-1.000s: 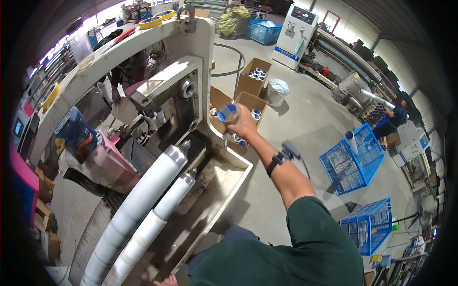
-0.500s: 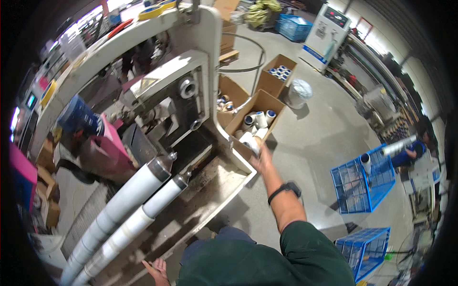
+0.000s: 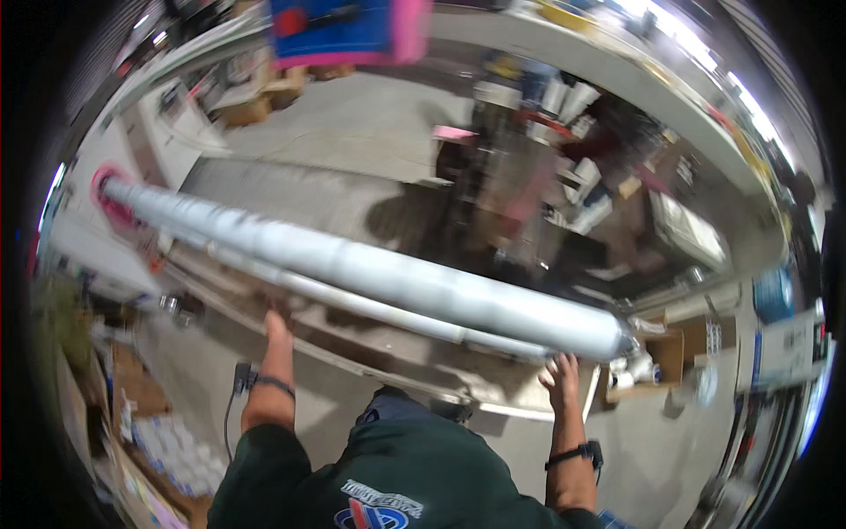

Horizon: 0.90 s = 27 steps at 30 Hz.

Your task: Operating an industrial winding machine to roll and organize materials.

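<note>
A thick white roller (image 3: 423, 286) stretches across the machine from left to right. In front of it lies a thinner white roller (image 3: 352, 304). My right hand (image 3: 561, 377) is raised beside the right end of the thinner roller. Its fingers are slightly bent and apart, and nothing shows in them; whether it touches the roller I cannot tell. Close to the machine's front edge, below the thinner roller, is my left hand (image 3: 278, 324). Motion smears its fingers, so their pose is unclear.
A cardboard box (image 3: 670, 357) with white rolls stands beyond the rollers' right end. At the lower left, another carton holds several white rolls (image 3: 181, 454). The machine's pale frame (image 3: 476, 31) arches across the back, with a blue and pink pouch (image 3: 339, 31) on it.
My view has swung left, so the rollers now lie across it. My right hand has left the white roll in the cardboard box and come to the rollers' end, with no roll visible in it.
</note>
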Each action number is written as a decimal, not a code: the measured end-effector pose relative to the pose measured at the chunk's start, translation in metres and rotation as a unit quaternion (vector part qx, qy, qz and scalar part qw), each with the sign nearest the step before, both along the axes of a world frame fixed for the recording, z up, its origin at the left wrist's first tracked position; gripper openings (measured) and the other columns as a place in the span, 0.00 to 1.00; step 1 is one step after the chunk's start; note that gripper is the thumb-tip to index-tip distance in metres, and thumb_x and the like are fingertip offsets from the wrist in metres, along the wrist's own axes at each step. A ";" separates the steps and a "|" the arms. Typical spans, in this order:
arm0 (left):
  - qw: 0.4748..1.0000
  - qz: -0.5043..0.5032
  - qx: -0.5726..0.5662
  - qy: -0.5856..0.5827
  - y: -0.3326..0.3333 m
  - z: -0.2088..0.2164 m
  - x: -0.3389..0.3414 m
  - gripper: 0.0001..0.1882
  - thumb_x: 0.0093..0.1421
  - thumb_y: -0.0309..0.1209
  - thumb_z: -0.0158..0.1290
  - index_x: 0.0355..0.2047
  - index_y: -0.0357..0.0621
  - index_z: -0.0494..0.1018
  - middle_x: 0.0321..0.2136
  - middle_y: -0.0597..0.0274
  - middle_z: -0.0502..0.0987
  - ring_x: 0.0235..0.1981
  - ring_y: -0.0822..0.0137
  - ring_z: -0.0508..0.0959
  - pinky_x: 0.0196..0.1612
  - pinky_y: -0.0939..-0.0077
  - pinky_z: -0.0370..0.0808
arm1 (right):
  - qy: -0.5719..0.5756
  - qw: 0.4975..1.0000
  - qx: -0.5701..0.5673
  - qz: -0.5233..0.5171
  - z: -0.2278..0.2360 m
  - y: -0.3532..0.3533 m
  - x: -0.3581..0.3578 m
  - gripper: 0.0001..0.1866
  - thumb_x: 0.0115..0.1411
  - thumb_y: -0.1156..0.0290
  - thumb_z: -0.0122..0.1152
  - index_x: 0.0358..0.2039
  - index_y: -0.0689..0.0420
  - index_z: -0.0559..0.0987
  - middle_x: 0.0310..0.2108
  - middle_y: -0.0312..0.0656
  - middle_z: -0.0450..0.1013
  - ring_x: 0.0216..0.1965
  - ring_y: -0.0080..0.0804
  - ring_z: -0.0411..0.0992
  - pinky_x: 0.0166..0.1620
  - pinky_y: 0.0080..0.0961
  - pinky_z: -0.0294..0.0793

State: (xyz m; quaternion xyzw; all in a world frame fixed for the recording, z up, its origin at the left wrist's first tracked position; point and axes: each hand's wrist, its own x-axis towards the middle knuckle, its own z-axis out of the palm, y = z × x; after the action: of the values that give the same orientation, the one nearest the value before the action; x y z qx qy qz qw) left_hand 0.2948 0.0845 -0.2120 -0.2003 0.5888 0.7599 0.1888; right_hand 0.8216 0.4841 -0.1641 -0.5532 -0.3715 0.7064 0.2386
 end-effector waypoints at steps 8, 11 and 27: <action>0.996 0.018 -0.036 0.081 -0.036 -0.001 -0.186 0.34 0.55 0.53 0.48 0.56 0.47 0.57 0.46 0.64 0.65 0.39 0.71 0.67 0.35 0.76 0.66 | -0.076 0.997 -0.011 -0.032 -0.017 0.008 -0.036 0.30 0.58 0.49 0.42 0.60 0.37 0.51 0.61 0.39 0.49 0.59 0.45 0.53 0.51 0.59 0.56; 0.937 0.094 0.008 0.337 -0.041 -0.003 -0.217 0.34 0.55 0.51 0.50 0.55 0.43 0.57 0.47 0.60 0.65 0.47 0.65 0.66 0.48 0.71 0.65 | -0.127 0.992 0.017 -0.008 -0.007 0.012 -0.047 0.28 0.60 0.50 0.43 0.59 0.45 0.56 0.60 0.40 0.52 0.60 0.41 0.52 0.56 0.48 0.54; 0.991 0.059 0.027 0.114 -0.034 -0.053 -0.252 0.35 0.57 0.53 0.45 0.56 0.41 0.56 0.52 0.58 0.61 0.52 0.60 0.62 0.54 0.66 0.59 | -0.007 0.993 0.118 0.026 -0.044 0.023 -0.036 0.24 0.63 0.60 0.42 0.57 0.56 0.55 0.53 0.46 0.62 0.53 0.35 0.62 0.56 0.31 0.60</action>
State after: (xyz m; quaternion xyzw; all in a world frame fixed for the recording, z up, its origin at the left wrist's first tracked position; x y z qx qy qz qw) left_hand 0.0430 0.0500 -0.2647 -0.1416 0.5729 0.8033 0.0806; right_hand 0.7854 0.5072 -0.2082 -0.5163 -0.4680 0.6597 0.2813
